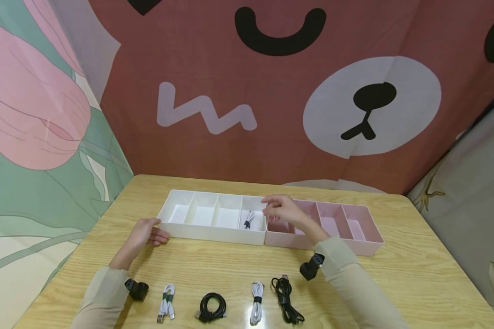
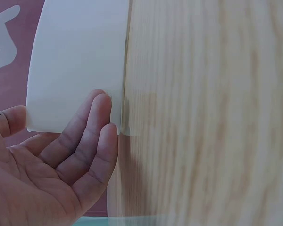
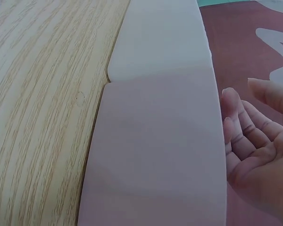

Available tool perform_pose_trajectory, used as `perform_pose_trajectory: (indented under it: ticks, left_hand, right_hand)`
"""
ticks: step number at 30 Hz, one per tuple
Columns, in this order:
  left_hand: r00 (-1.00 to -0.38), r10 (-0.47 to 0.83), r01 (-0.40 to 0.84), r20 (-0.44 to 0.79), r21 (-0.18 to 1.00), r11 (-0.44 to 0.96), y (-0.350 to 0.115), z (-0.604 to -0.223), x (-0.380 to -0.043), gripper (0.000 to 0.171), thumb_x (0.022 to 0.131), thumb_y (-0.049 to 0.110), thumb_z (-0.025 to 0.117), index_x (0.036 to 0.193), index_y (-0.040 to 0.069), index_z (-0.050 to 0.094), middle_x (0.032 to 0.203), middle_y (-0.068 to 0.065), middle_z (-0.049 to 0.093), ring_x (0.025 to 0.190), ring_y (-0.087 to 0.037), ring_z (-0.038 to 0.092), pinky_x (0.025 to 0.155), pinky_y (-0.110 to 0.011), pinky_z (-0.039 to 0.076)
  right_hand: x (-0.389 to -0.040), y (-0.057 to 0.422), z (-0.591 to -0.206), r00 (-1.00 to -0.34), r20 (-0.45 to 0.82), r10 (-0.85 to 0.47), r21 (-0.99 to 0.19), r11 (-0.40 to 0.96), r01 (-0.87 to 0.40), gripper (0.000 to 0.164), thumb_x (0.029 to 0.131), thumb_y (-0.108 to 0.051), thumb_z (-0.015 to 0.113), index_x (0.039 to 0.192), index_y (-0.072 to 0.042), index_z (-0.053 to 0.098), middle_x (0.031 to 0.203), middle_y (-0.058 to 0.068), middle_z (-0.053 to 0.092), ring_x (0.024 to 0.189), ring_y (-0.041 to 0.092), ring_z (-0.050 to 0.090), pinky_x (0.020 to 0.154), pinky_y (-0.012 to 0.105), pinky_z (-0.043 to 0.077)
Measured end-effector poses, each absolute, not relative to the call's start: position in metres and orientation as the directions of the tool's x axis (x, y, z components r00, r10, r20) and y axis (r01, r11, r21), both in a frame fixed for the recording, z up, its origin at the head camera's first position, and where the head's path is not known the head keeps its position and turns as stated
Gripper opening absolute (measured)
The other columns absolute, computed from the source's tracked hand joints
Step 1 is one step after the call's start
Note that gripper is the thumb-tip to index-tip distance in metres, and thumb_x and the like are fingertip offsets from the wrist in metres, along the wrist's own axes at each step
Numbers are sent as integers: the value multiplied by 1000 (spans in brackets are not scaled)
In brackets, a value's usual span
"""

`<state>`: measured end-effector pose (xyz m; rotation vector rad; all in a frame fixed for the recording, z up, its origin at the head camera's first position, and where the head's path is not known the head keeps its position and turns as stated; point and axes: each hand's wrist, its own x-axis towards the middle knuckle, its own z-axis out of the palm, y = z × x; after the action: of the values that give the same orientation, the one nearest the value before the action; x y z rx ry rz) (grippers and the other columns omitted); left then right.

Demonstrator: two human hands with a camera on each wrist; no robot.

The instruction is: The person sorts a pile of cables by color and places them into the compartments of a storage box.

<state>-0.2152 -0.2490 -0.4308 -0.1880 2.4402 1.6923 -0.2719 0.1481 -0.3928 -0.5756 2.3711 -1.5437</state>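
My left hand (image 1: 145, 232) touches the left end of a white divided box (image 1: 218, 234). In the left wrist view its thumb is at the box's edge, with loosely bent fingers (image 2: 100, 113) against the corner. Over the seam between the white box and a pink divided box (image 1: 364, 248) hovers my right hand (image 1: 286, 210), fingers loosely bent, nothing visible in them. The right wrist view shows that hand beyond the pink box's upper edge. A small white cable bundle (image 1: 250, 215) with a dark tie lies in the white box's rightmost compartment.
Along the table's (image 1: 230, 265) near side lie a white cable (image 1: 167, 297) with a green tie, a coiled black cable (image 1: 206, 314), a white cable (image 1: 257, 313) with a black tie and a black cable (image 1: 286, 301). A printed cloth (image 1: 271, 151) hangs behind.
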Motion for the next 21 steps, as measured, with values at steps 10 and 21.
perform_pose_trajectory:
  ticks: [10, 21]
  left_hand:
    - [-978, -9, -197, -207, 917, 347, -249, -430, -215, 44, 96, 17, 28, 109, -20, 47, 72, -12, 67, 62, -19, 65, 59, -30, 52]
    - [-977, -14, -204, -213, 912, 356, -248, -429, -214, 44, 97, 18, 28, 108, -20, 48, 73, -12, 68, 62, -18, 65, 59, -30, 52]
  right_hand:
    - [-265, 152, -383, -868, 18, -497, -915, 343, -215, 37, 86, -9, 60, 118, 10, 52, 87, 24, 63, 68, 25, 61, 59, 33, 49]
    - [-263, 158, -382, -856, 25, -516, -919, 325, -223, 39, 87, -10, 59, 121, 8, 51, 85, 17, 64, 69, 24, 62, 63, 41, 49]
